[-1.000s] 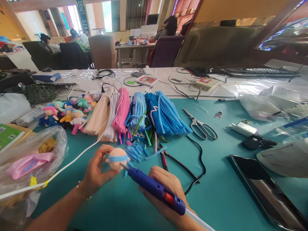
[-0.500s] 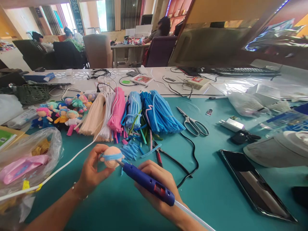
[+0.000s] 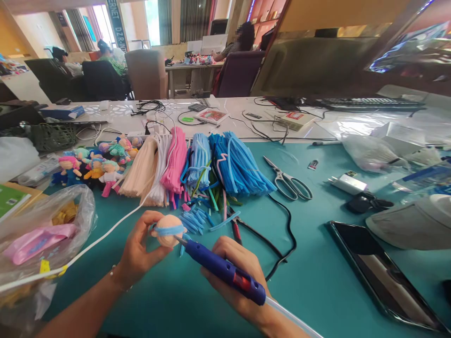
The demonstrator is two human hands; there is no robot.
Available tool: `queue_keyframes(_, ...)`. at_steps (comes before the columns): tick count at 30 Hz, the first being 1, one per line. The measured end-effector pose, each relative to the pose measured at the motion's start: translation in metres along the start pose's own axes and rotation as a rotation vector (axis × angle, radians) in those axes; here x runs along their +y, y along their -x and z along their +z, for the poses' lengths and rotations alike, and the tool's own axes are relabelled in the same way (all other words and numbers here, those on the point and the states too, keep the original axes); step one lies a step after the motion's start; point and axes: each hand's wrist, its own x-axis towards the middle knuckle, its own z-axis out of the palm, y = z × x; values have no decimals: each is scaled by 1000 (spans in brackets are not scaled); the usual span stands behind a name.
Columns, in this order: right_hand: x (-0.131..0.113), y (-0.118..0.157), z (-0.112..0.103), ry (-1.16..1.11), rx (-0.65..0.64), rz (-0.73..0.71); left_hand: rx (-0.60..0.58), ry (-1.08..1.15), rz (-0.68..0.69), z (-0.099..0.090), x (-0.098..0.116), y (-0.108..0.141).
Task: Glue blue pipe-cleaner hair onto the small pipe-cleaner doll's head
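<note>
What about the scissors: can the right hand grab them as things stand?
Probably not: the right hand is wrapped around the blue glue gun. The scissors lie uncovered, though, with pliers and black cord between.

Daylight reaches me from the far window [image 3: 153, 21], which is burnt out to white. Glare streaks the white worktop [image 3: 338, 124] at far right; the phone [image 3: 384, 277] near right looks stretched by lens distortion. Shadows below my hands [image 3: 138, 249] are soft, and far details smear.
</note>
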Motion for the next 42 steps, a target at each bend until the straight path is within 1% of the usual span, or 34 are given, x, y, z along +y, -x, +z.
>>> queue_keyframes(6, 5, 2, 2, 82, 24, -8, 20, 11, -8, 1, 1, -1)
queue_keyframes(12, 5, 1, 1, 107, 16, -6, -12, 20, 27, 2, 2, -3)
queue_keyframes(17, 5, 3, 2, 139, 22, 9, -13, 9, 15, 1, -1, -1)
queue_keyframes(21, 6, 3, 2, 166, 25, 28, -41, 20, 35, 0, -2, 0)
queue_keyframes(24, 5, 1, 1, 133, 12, 24, -52, 24, 51, 0, -2, -1)
queue_keyframes(29, 0, -1, -3, -30, -24, -1, -32, 27, 50, -1, -4, -2)
queue_keyframes(32, -1, -1, -3, -89, -24, -20, -26, 26, 42, -2, -5, -2)
queue_keyframes(36, -1, 0, -1, -112, -8, -21, -20, 7, 24, -1, -4, -1)
queue_keyframes(42, 0, 0, 0, -53, 6, -18, 1, 11, 7, -2, -4, 2)
